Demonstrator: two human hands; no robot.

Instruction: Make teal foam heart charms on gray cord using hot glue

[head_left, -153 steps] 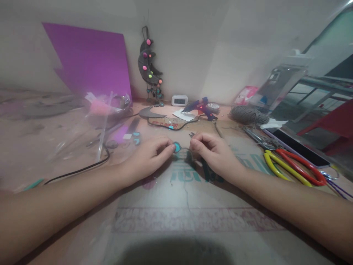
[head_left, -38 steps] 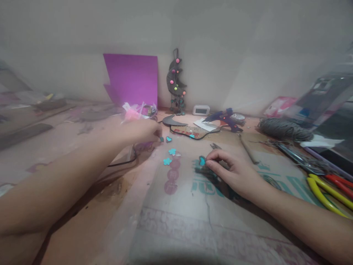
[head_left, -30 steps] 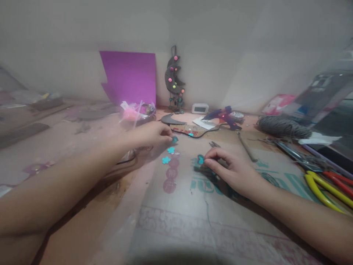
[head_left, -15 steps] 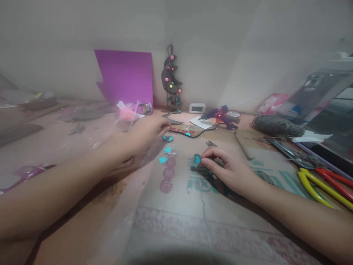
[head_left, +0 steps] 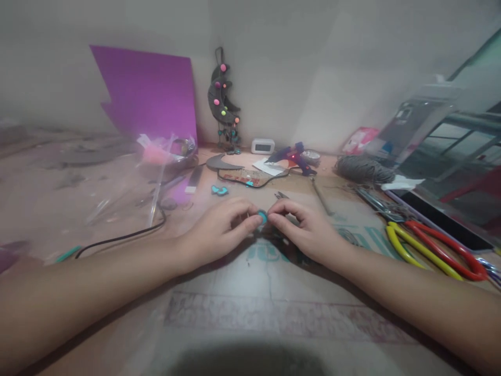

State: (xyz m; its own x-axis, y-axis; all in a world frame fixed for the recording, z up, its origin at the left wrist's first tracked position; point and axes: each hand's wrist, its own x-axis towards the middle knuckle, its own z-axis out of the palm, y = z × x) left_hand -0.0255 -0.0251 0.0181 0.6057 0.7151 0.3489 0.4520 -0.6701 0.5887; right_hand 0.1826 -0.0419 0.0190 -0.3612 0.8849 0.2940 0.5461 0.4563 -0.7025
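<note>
Over the printed cardboard, my left hand [head_left: 225, 227] and my right hand [head_left: 311, 232] meet with thumbs and index fingers pinched. Between their fingertips is a small turquoise piece with a dark grey edge [head_left: 262, 216], partly covered by the fingers. Beyond my left hand lies another turquoise-and-grey piece [head_left: 219, 191]. A grey crescent cutout [head_left: 224, 162] rests further back. Behind it, a grey moon hanging [head_left: 219, 102] with coloured pompoms leans against the wall.
A purple sheet [head_left: 152, 94] stands at the back left. A glue gun [head_left: 294, 157] with a red light sits behind a white digital clock's right side. Grey yarn [head_left: 364, 169], yellow-handled scissors [head_left: 420, 250], red handles [head_left: 450, 250] and a phone [head_left: 442, 219] lie right. A black cable [head_left: 121, 239] crosses the left.
My left hand has come from the back toward me and right, meeting my right hand at the turquoise piece. The view has turned slightly right.
</note>
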